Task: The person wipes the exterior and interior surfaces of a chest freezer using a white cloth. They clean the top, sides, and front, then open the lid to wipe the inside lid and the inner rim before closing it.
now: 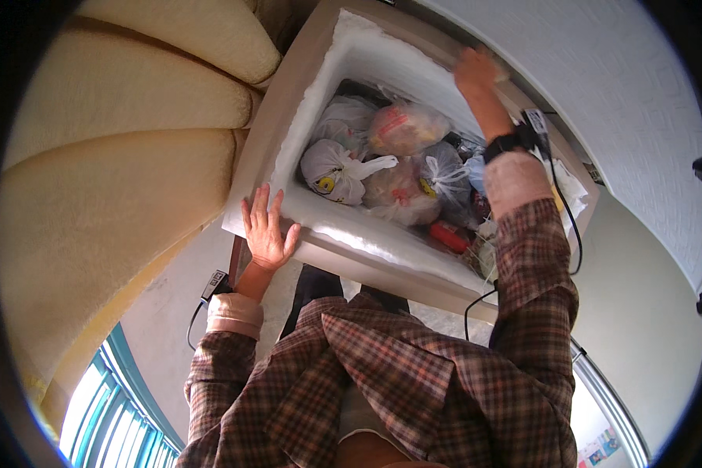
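A chest freezer [261, 160] stands uncovered before me, thick white frost [320, 93] on its inner walls. My left hand [267, 234] lies with fingers spread on its near left corner rim. Over the far right rim is my right hand [477, 72]; its fingers are smeared by motion, and I cannot see whether anything is in them. Inside lie a knotted white plastic bag [337, 173], a clear bag with red print [407, 129], another clear bag [398, 193], a greyish tied bag [447, 183] and a red package [450, 235]. My right forearm hides part of the freezer's right end.
A padded tan sofa [117, 140] borders the freezer on the left. A pale textured panel [593, 70] rises along its far side. Cables hang from small devices [215, 285] on my wrists. A teal-framed window [121, 398] is at lower left.
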Motion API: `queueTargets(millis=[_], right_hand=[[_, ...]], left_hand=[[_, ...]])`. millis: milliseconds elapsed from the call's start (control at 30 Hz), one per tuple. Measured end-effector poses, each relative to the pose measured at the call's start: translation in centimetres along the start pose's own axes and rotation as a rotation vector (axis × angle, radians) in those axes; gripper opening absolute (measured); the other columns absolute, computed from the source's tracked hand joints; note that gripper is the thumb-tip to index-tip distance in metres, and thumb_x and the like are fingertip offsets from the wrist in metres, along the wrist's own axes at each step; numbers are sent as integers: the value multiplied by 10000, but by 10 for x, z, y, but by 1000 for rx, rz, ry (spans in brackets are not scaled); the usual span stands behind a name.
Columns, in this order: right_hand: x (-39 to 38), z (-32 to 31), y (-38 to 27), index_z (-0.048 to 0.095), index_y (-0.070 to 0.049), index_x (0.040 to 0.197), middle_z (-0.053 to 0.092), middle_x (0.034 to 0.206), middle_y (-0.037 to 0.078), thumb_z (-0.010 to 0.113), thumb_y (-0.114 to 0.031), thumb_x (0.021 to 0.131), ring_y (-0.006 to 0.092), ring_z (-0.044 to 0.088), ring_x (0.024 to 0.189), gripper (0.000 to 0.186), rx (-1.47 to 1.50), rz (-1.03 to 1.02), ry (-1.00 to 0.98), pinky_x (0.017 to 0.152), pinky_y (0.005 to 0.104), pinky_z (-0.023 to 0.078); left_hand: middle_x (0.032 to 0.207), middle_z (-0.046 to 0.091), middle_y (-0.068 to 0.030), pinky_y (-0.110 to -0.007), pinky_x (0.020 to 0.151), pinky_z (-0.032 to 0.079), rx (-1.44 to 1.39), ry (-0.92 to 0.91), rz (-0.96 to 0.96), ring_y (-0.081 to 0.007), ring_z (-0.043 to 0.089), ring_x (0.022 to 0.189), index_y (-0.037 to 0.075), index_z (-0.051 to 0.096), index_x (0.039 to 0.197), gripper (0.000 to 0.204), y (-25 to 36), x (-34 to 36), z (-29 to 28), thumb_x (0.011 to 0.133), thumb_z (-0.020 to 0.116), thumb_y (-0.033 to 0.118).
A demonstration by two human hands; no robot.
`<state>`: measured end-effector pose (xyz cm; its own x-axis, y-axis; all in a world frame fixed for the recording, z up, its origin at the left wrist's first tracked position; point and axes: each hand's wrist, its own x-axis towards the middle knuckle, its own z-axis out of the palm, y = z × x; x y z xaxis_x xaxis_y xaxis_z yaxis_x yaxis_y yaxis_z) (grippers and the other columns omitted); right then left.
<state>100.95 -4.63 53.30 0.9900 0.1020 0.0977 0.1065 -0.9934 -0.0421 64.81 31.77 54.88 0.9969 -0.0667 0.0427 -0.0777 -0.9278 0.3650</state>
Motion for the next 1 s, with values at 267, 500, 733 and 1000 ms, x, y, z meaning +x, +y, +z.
queueTargets(millis=[267,500,733,1000], right_hand=[[37,18,-64,659,-158,1109,574,1249,131,520,-168,862,347,604,1060,283,103,-216,74,860,466,508],[-6,-7,58,584,-259,1264,563,1287,47,474,-172,890,320,581,1110,399,93,-225,-38,909,461,486],[-51,-23,175,597,-211,1262,565,1264,91,495,-199,895,331,576,1108,381,7,-116,-100,931,442,477],[-93,-31,267,602,-151,1255,575,1251,146,486,-187,900,351,574,1112,375,-88,-60,-115,936,433,469]], left_hand=[[1509,298,-169,-556,1147,88,24,47,9,-329,261,1406,79,402,1405,693,2,2,-1,861,537,486],[1500,318,-171,-552,1145,107,37,82,-16,-331,295,1394,79,413,1398,708,2,2,0,842,554,493],[1501,322,-157,-556,1140,138,87,96,-22,-326,298,1398,85,421,1398,682,4,3,1,835,577,437],[1489,348,-145,-537,1145,159,137,108,3,-327,301,1397,93,418,1403,611,7,4,3,873,530,376]])
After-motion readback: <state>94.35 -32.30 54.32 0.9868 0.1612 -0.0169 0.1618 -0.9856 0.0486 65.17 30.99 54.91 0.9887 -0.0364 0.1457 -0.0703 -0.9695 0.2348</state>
